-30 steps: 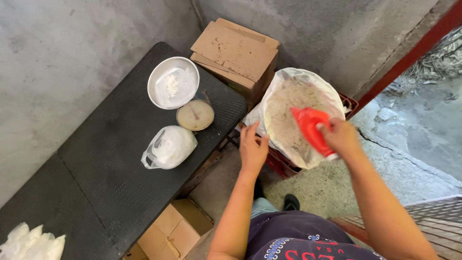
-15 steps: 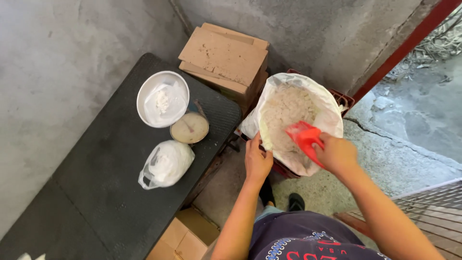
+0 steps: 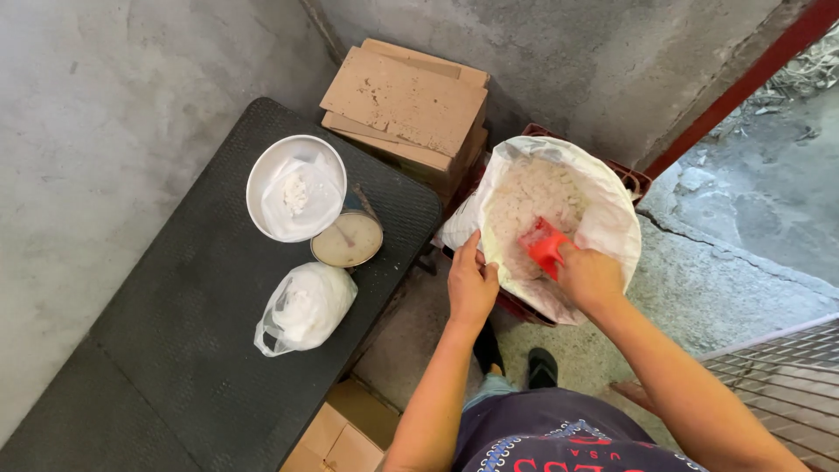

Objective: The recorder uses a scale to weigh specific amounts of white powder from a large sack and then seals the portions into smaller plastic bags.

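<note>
Right hand [image 3: 587, 275] now deeper in sack [image 3: 612, 218]

Your sack [image 3: 603, 218] at one o'clock, scoop [image 3: 544, 245] in it, your right hand [image 3: 592, 278] behind the scoop, left hand [image 3: 472, 284] on its near rim — table [image 3: 175, 350] at nine, bowl [image 3: 295, 187] on the scale [image 3: 347, 238], bag [image 3: 304, 308] nearer you, boxes [image 3: 406, 105] at twelve.

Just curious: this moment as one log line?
left hand: grips sack rim | right hand: red scoop in white grains

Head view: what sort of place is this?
Probably a storeroom or small shop's back corner used for weighing out bulk goods: bare concrete walls, a dial scale with a pan on a black table, stacked cardboard boxes, a big open sack.
</note>
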